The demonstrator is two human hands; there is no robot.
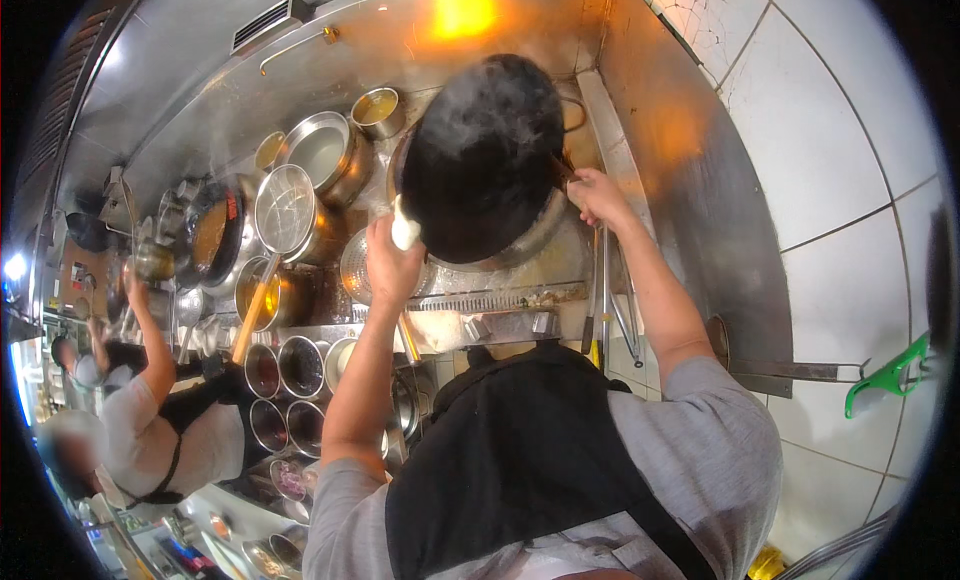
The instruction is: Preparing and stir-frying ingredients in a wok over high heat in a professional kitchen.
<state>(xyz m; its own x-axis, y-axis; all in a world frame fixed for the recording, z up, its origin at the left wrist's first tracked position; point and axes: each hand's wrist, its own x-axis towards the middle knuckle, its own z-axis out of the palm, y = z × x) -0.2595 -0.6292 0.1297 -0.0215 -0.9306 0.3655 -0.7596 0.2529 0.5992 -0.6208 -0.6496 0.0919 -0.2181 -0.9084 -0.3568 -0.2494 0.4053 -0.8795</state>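
Observation:
A large black wok (pixel 480 167) is tilted over the stove burner ring, with steam rising from its dark inside. My left hand (pixel 395 261) grips its near left rim through a folded white cloth (pixel 406 224). On the right, my right hand (pixel 598 197) is closed around a short brush-like tool (pixel 564 172) whose head reaches the wok's right edge; its exact kind is hard to tell. A perforated steel ladle (pixel 356 269) lies beside my left hand, its wooden handle pointing towards me.
Left of the wok stand a steel pot (pixel 319 151), a small pot of yellow liquid (pixel 375 109) and a wire strainer (pixel 285 209) on another pot. Sauce containers (pixel 302 366) line the near left. Long-handled tools (pixel 605 302) hang at right. A co-worker (pixel 172 430) stands at left.

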